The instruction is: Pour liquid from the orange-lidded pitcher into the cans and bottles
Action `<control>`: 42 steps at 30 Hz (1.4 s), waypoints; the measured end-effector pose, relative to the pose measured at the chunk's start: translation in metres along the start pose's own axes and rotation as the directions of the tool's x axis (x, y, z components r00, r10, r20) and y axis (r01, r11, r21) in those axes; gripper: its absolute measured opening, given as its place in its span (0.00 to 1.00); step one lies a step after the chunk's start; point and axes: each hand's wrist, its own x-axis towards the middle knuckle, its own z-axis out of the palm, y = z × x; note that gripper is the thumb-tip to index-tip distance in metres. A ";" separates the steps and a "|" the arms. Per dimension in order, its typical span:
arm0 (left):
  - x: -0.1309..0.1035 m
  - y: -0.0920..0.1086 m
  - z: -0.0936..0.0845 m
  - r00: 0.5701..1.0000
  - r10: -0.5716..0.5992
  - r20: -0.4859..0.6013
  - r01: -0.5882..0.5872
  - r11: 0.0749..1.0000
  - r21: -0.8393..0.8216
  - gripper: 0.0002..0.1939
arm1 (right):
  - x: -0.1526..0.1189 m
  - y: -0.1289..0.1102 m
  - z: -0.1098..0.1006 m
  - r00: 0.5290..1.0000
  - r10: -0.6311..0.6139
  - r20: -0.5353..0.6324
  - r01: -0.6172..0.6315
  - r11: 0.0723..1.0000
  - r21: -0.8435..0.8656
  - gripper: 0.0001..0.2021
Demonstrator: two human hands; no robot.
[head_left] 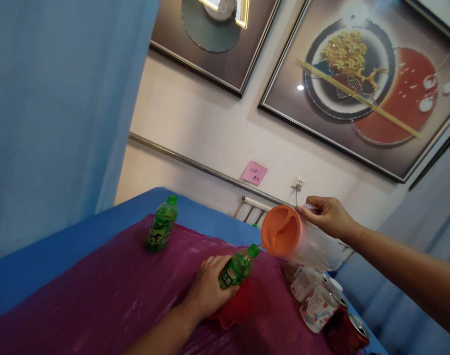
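Note:
My left hand [210, 286] is wrapped around a green plastic bottle [236, 271] with a printed label, which leans to the right. Below and partly behind that hand sits a red dish with a wavy rim [243, 308]. My right hand [328, 214] grips the handle of a translucent pitcher with an orange lid [282, 231]. The pitcher is tipped on its side, its lid end close to the bottle's green top. I cannot make out clearly whether liquid runs between them. Another green bottle [161, 224] stands upright farther left.
A purple plastic sheet [136, 286] covers much of the blue table [198, 207]. At the right edge are labelled clear bottles [319, 308] and dark red cans [348, 335]. A blue curtain [54, 108] hangs at left; a wall with a metal rail [195, 160] stands behind.

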 end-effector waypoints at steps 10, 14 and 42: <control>0.000 0.001 -0.001 1.000 -0.012 0.006 0.012 1.000 -0.009 0.29 | 0.000 -0.002 -0.001 1.000 -0.005 -0.007 0.005 1.000 0.013 0.26; 0.000 0.001 0.000 1.000 -0.006 0.003 0.006 1.000 -0.005 0.30 | 0.000 -0.002 -0.001 1.000 -0.001 -0.006 0.001 1.000 0.013 0.26; -0.001 0.003 -0.002 1.000 -0.003 0.021 0.002 1.000 0.004 0.30 | 0.000 -0.005 0.001 1.000 0.006 0.009 -0.006 1.000 0.023 0.24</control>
